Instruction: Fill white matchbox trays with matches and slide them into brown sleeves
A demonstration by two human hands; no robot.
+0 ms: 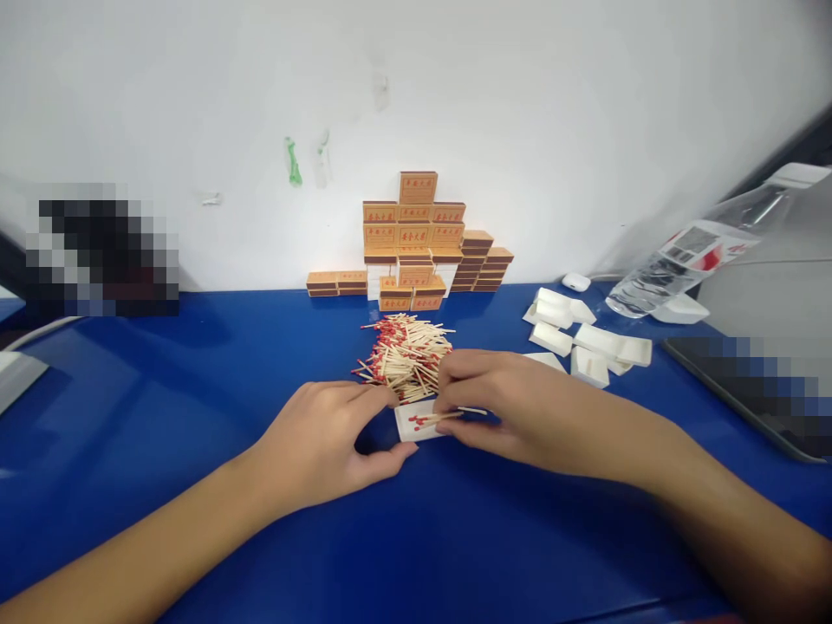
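Note:
Between thumb and fingers, my left hand (334, 433) grips the left end of a small white matchbox tray (408, 427) on the blue table. My right hand (497, 399) is closed in a pinch on a few red-tipped matches (448, 418), held low over the same tray. Their heads point left above the tray's floor; my fingers hide its right end. Just behind the tray lies a large heap of loose matches (409, 355), most of the red heads facing left.
Orange matchboxes (414, 234) stand stacked against the white wall, with a low pair of stacks (337, 283) to their left. Several white matchbox trays (594, 341) lie at right, near a tilted clear bottle (689, 251) and a dark phone-like slab (747, 394). A white earbud case (575, 282) sits behind.

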